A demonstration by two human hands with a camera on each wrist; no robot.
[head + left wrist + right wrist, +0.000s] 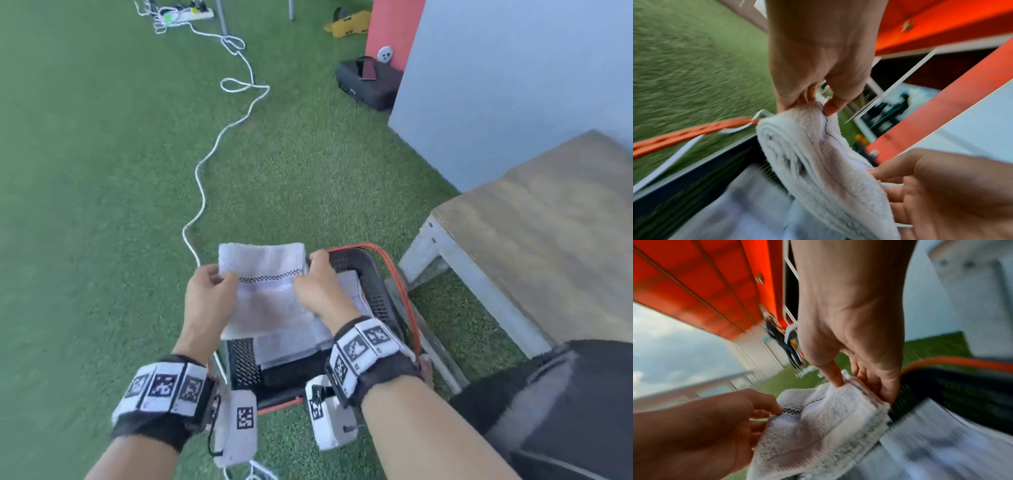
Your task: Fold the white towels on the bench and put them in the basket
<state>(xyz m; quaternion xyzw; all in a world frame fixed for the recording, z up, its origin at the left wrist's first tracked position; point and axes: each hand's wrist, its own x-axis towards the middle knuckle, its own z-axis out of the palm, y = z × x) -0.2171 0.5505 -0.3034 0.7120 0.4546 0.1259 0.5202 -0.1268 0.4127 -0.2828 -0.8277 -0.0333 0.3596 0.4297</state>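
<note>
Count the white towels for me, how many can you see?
2. One folded towel is held in the air by both hands, over the basket. Another towel already lies inside the basket. More could be hidden underneath it.

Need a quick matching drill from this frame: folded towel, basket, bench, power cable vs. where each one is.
Things:
1. folded towel
2. basket
3. bench
4. power cable

Places:
A. trailing across the grass
B. on the grass beside the bench, towels inside
C. held between left hand and right hand
D. far right, top bare

Pairs: 1-C, 2-B, 3-D, 4-A
</note>
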